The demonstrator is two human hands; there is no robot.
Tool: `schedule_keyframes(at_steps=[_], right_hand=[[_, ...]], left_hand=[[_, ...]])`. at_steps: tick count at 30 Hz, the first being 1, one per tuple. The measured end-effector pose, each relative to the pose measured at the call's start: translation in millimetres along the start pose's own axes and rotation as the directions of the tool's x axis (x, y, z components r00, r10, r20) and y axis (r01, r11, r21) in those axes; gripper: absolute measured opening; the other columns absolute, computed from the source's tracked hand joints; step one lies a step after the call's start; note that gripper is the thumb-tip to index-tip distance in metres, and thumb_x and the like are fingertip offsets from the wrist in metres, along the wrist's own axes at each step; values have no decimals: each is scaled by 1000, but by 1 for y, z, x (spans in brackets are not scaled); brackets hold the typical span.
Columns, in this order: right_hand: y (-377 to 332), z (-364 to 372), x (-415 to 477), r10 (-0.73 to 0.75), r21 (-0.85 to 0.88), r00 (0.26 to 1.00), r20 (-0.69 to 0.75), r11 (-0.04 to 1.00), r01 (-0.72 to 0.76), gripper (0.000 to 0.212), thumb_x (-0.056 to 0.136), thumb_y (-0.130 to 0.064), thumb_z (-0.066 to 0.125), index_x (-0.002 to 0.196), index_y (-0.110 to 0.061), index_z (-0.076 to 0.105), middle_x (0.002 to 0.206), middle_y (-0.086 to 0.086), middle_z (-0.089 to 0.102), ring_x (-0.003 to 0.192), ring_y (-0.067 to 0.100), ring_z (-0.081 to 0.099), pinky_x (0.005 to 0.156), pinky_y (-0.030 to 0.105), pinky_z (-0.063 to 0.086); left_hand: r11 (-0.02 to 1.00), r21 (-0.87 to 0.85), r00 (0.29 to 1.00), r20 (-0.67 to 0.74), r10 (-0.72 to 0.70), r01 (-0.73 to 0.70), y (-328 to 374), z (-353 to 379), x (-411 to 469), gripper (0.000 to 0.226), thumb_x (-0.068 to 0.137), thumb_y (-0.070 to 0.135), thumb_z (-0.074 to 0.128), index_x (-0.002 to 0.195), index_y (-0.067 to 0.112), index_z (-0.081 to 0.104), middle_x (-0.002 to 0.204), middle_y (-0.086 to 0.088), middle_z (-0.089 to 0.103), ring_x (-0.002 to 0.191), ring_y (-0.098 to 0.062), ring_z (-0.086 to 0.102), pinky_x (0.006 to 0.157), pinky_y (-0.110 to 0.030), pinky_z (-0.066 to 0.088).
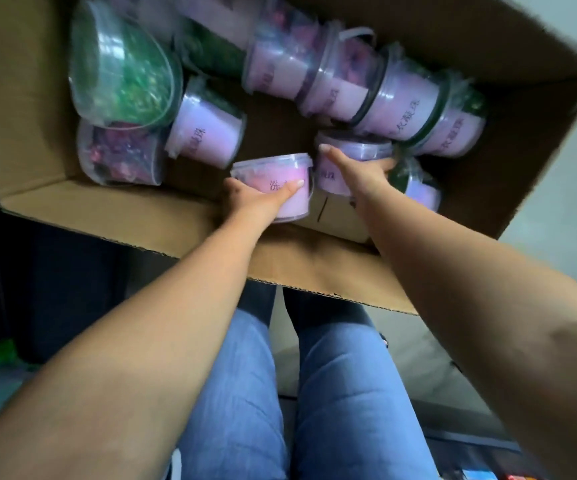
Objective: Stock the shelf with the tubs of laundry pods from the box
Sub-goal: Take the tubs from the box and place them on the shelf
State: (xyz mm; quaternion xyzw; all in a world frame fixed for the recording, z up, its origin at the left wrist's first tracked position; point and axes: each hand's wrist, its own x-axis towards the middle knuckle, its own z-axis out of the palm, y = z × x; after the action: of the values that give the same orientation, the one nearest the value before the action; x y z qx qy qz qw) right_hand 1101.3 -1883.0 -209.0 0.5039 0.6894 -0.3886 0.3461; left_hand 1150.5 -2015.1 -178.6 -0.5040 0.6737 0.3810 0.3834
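Note:
An open cardboard box (pixel 508 64) lies below me with several clear tubs of laundry pods inside, most with pink labels. My left hand (pixel 256 199) grips one pink-labelled tub (pixel 280 174) near the box's front wall, thumb across its label. Beside it on the right, my right hand (pixel 356 168) is wrapped over a second pink-labelled tub (pixel 353 147), fingers around its far side. A row of tubs (pixel 356 88) lies on its side along the back. A tub of green pods (pixel 121 64) sits at the left. No shelf is in view.
The box's front flap (pixel 114 216) folds toward me above my legs in blue jeans (pixel 342 393). Dark shapes fill the left edge. Pale floor (pixel 553 209) shows to the right of the box. Bare cardboard bottom (pixel 273 126) lies between the tubs.

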Motion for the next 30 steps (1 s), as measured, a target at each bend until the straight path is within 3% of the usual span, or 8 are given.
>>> schedule_keyframes(at_steps=[4,9,12,16,20,24,27,30], right_hand=[[7,2,2,-133,-39,990,-40,991,131,129,57,-52,80,146,-5,0,149,16,24,138,25,27,114,32,21],[16,-27,-17,-165,177,953,255,977,122,126,22,-65,84,127,-5,48,118,12,62,103,21,63,92,41,51],[9,-48,-63,-200,261,811,550,964,61,94,47,-46,83,126,-4,53,116,17,62,105,27,62,88,40,53],[-19,-80,-120,-230,299,639,734,954,1,94,43,-52,85,123,-13,55,118,9,65,112,23,61,95,36,48],[-68,-100,-182,-383,413,580,719,906,87,90,33,-52,86,109,-15,58,94,3,73,82,15,70,61,21,54],[-113,-108,-256,-531,414,582,616,847,334,90,45,-49,85,119,-7,54,109,9,67,100,20,65,86,31,52],[-140,-116,-305,-665,413,522,534,744,525,44,70,-26,76,103,-5,56,67,-5,72,63,3,67,56,15,52],[-158,-118,-346,-748,460,403,528,651,604,52,64,-17,67,111,-2,51,65,0,71,56,11,67,45,21,50]], left_hand=[[998,-11,996,-65,67,-68,-19,-26,-6,98,64,49,76,134,4,25,141,-10,38,126,-25,42,100,-33,35],[955,-255,988,-59,142,-153,-26,-68,-27,87,60,44,80,127,12,35,125,-3,50,109,-16,51,93,-26,40],[885,-433,984,-30,176,-172,-24,-88,-36,97,37,55,80,119,19,41,123,1,54,112,-17,55,101,-37,43],[777,-568,934,38,355,-272,-2,-122,-74,102,33,56,82,122,18,49,117,4,61,110,-14,58,104,-39,42],[663,-635,859,-2,512,-396,30,-161,-128,120,27,65,82,129,15,44,129,-5,56,118,-19,55,102,-40,43],[549,-622,764,-128,632,-558,53,-213,-182,117,31,65,82,126,8,46,117,-8,60,101,-23,61,67,-27,56],[436,-625,677,-209,706,-648,62,-247,-218,111,38,61,84,126,4,47,121,-16,59,109,-29,60,85,-39,54],[291,-622,592,-353,724,-727,55,-275,-261,106,36,61,83,121,9,50,120,-14,60,110,-23,60,91,-38,52]])
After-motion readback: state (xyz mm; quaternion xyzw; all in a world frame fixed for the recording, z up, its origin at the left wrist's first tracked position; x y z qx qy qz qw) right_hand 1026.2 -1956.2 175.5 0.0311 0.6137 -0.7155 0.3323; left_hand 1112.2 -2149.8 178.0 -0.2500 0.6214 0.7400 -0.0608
